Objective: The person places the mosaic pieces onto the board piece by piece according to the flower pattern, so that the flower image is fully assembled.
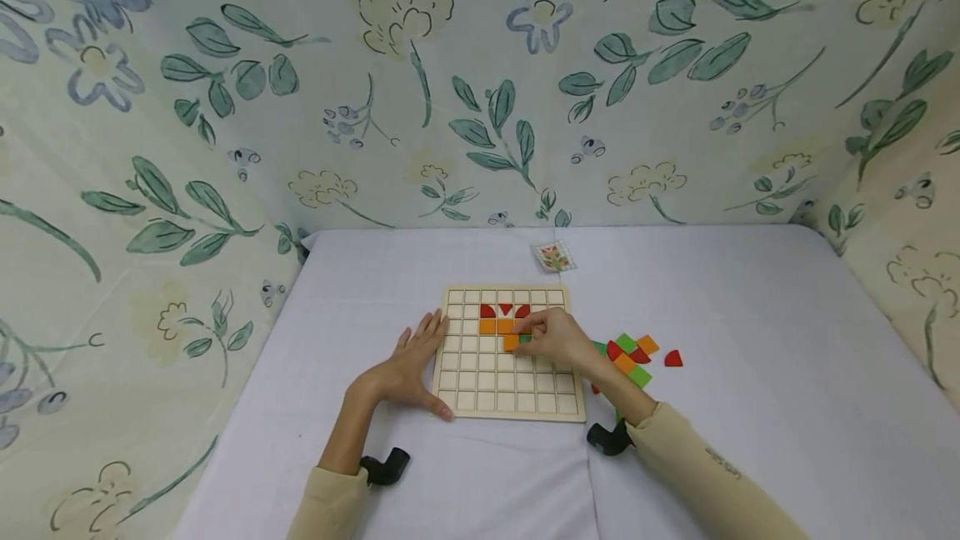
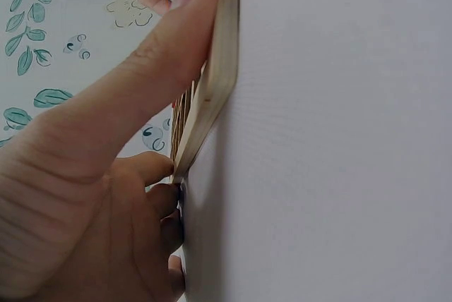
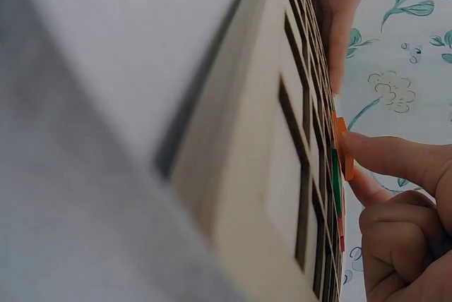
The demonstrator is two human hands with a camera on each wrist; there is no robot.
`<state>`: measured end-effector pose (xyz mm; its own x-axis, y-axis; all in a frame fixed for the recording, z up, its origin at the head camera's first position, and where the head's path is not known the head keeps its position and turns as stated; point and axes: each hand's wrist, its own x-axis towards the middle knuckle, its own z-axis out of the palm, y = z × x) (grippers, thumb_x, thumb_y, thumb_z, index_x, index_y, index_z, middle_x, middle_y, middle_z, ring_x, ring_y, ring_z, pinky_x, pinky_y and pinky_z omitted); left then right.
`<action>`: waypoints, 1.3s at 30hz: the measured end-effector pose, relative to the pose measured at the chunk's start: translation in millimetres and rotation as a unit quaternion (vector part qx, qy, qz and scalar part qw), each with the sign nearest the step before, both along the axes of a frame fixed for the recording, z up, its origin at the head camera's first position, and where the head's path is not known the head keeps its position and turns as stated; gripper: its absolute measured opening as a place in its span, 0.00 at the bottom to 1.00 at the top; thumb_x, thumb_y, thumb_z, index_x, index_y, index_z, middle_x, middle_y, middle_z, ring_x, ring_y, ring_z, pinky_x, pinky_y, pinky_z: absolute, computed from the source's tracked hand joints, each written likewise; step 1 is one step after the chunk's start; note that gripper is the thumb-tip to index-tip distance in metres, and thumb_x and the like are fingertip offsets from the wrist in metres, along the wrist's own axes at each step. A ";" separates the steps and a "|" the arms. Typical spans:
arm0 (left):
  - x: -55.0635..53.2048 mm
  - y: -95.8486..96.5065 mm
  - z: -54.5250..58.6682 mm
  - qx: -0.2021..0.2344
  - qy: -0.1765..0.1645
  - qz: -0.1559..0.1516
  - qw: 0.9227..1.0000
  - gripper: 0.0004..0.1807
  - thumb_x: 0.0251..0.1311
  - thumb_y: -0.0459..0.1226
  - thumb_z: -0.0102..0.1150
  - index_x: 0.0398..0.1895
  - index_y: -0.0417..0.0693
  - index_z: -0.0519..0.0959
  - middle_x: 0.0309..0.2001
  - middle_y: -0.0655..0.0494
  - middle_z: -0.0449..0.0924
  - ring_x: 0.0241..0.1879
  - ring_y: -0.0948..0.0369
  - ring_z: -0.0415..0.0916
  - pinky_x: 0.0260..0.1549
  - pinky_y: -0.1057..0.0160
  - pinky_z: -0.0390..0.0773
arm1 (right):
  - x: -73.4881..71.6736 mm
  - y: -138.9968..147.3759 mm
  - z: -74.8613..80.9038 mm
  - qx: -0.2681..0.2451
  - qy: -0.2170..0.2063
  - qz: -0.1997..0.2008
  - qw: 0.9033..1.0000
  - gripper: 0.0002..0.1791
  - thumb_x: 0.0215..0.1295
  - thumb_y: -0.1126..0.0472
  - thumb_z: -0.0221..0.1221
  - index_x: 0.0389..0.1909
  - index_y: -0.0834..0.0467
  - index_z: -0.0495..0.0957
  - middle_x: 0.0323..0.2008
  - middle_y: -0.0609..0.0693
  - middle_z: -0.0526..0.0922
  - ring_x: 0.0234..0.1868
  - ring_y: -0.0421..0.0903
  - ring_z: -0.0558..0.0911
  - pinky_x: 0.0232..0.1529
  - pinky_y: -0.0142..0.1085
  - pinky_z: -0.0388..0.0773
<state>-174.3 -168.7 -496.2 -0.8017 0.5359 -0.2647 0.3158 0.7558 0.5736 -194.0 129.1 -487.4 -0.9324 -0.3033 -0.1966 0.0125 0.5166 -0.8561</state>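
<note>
A square wooden grid board (image 1: 480, 402) lies on the cloth. In its upper rows sit red pieces, among them a small triangle (image 1: 506, 308), above a row of orange squares (image 1: 487, 327). My right hand (image 1: 555, 338) pinches an orange square tile (image 3: 345, 148) between thumb and forefinger, slightly raised at the grid surface. Beside it a green piece (image 3: 336, 182) shows in the board, partly hidden by the fingers in the head view. My left hand (image 1: 408, 369) rests along the board's left edge, fingers spread, its thumb (image 2: 166, 51) against the near corner.
Loose red, orange and green pieces (image 1: 640, 375) lie right of the board, partly behind the right forearm. A lone red quarter-circle (image 1: 673, 358) lies farther right. Behind the board is a small pattern card (image 1: 553, 257). A floral cloth (image 1: 405, 148) hangs behind the table.
</note>
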 end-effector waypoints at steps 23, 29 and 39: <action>-0.9 -0.5 -2.2 -0.003 0.003 -0.001 1.000 0.85 0.32 0.57 0.87 0.84 0.42 0.34 0.85 0.46 0.24 0.85 0.47 0.23 0.82 0.39 0.30 | 0.2 -4.7 -4.9 -0.014 -0.013 -0.023 1.000 0.14 0.56 0.63 0.76 0.43 0.56 0.89 0.12 0.43 0.57 0.15 0.40 0.55 0.18 0.28 0.50; -0.4 -0.7 -2.1 -0.003 0.003 -0.001 1.000 0.85 0.32 0.57 0.87 0.84 0.42 0.34 0.85 0.46 0.24 0.85 0.47 0.23 0.82 0.38 0.30 | -0.9 -5.4 -8.5 -0.015 -0.010 -0.029 0.999 0.13 0.56 0.63 0.76 0.43 0.55 0.90 0.12 0.43 0.58 0.15 0.40 0.55 0.17 0.29 0.51; -0.7 -0.6 -2.5 -0.005 0.003 -0.001 1.000 0.85 0.32 0.58 0.87 0.84 0.43 0.34 0.85 0.46 0.24 0.85 0.47 0.23 0.82 0.39 0.30 | -2.6 -7.9 -11.1 -0.015 -0.010 -0.031 0.999 0.12 0.55 0.63 0.76 0.42 0.55 0.90 0.13 0.43 0.57 0.15 0.40 0.55 0.18 0.29 0.49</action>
